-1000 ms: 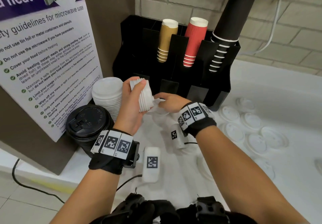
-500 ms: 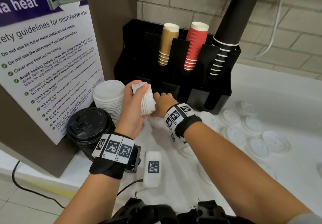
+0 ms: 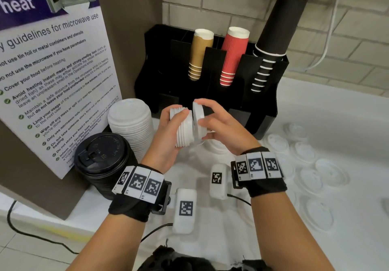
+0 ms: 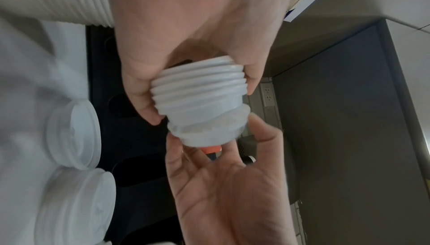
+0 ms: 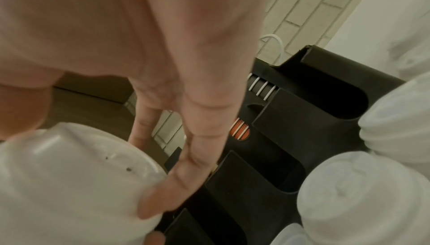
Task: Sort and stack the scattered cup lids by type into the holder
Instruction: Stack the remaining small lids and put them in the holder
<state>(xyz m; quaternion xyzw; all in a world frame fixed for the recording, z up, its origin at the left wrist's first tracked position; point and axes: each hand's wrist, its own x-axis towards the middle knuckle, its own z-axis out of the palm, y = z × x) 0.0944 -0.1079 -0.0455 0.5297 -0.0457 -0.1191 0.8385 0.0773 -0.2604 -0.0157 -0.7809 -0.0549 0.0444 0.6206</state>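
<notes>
White counter [image 3: 347, 123] runs under a pale brick wall [image 3: 242, 1], with a black holder [image 3: 265, 93] set against the wall at 12 o'clock; it carries tan cups [image 3: 200, 53], red cups [image 3: 232, 55] and a tall black cup stack [image 3: 275, 39], and its lower front pockets show dark and open. In front of the holder, above the counter, the left hand [image 3: 168, 138] grips a lid stack [image 3: 183, 127] turned on its side, thumb on one flank and fingers curled round the other. The right hand [image 3: 219, 125] pinches a single lid [image 3: 199, 119] by its rim between thumb and fingertips, held on edge and just touching the stack's open end; the left wrist view shows that lid partly seated on the stack. At 9 o'clock a tall white lid pile [image 3: 131, 123] and a black lid pile [image 3: 101, 157] stand side by side against a sign board [image 3: 52, 76], which closes off that side. At 3 o'clock loose lids [image 3: 303, 152] lie flat and scattered on the counter, some touching, leaving bare counter beyond them toward the far right edge. Two white tagged blocks [image 3: 185, 209] with cables lie near the counter's near edge at 6 o'clock, between the forearms.
</notes>
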